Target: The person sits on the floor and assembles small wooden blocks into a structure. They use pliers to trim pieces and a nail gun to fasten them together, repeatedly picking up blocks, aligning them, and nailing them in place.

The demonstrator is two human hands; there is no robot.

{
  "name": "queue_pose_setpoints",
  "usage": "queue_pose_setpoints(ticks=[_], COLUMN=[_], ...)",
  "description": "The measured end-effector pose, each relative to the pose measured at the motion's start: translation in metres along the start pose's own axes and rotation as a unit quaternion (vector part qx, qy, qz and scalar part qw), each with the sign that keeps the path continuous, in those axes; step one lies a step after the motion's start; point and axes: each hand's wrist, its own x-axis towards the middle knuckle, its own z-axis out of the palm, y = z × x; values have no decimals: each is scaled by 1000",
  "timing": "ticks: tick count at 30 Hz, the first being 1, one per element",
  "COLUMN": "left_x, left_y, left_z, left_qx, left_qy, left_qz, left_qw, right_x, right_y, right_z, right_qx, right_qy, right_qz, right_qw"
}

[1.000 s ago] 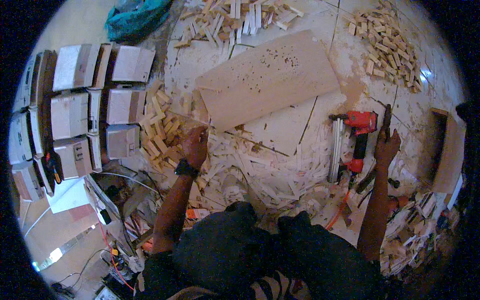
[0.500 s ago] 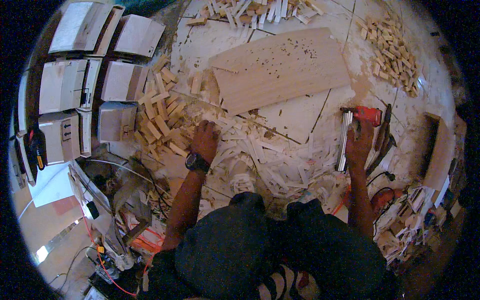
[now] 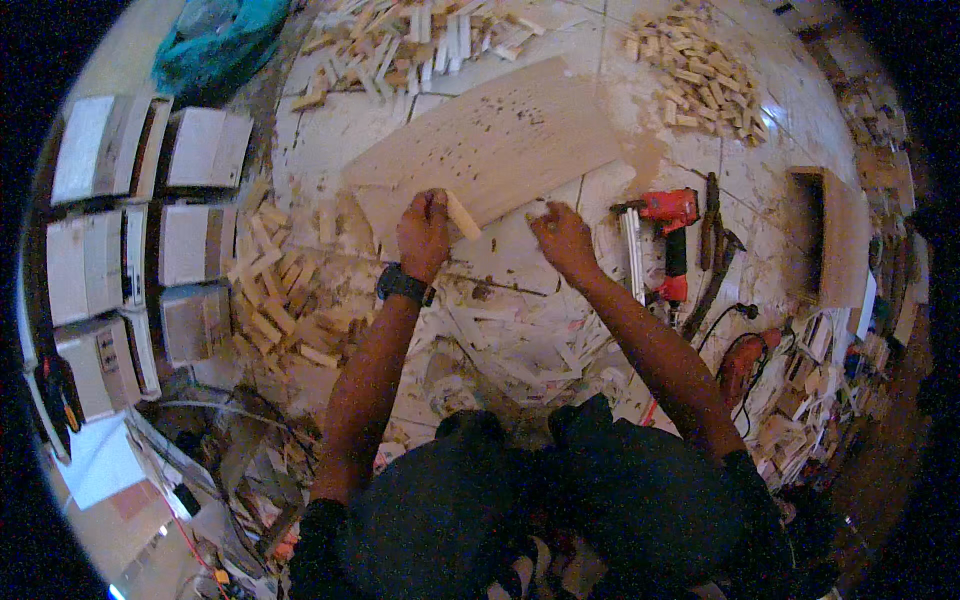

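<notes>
My left hand [image 3: 423, 238], with a dark watch on its wrist, is closed on a small wooden block [image 3: 461, 216]. The block is held over the near edge of a flat wooden board [image 3: 480, 135] that lies on the floor, with dark specks scattered across it. Just right of the block, my right hand [image 3: 564, 242] is partly curled, its fingertips apart and nothing visible in them. A red and black nail gun [image 3: 672, 206] with a long silver magazine rests on the floor to the right, apart from that hand.
Wood block piles lie at the left [image 3: 275, 290], far middle [image 3: 430, 45] and far right [image 3: 700, 75]. Stacked pale boxes [image 3: 85, 265] stand at the left. Pale offcuts [image 3: 520, 335] cover the floor near my feet. Beyond the nail gun are pincers [image 3: 711, 220] and an open wooden box [image 3: 835, 235].
My right hand has let go of the nail gun and moved left toward the board. My left hand has come up from near the left pile and now has a wooden block.
</notes>
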Motion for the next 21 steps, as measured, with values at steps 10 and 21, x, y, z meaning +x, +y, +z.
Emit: queue_pose_setpoints(ticks=[10, 21], left_x=[120, 60], left_y=[-64, -57], left_z=[-6, -37], left_qx=[33, 38], left_qy=[18, 23], left_qz=[11, 67], left_qw=[999, 997], right_x=[106, 12], right_y=[-5, 13], right_z=[-76, -44], right_qx=[-281, -411], right_qy=[93, 93], right_qz=[-25, -43], right_qw=[955, 906])
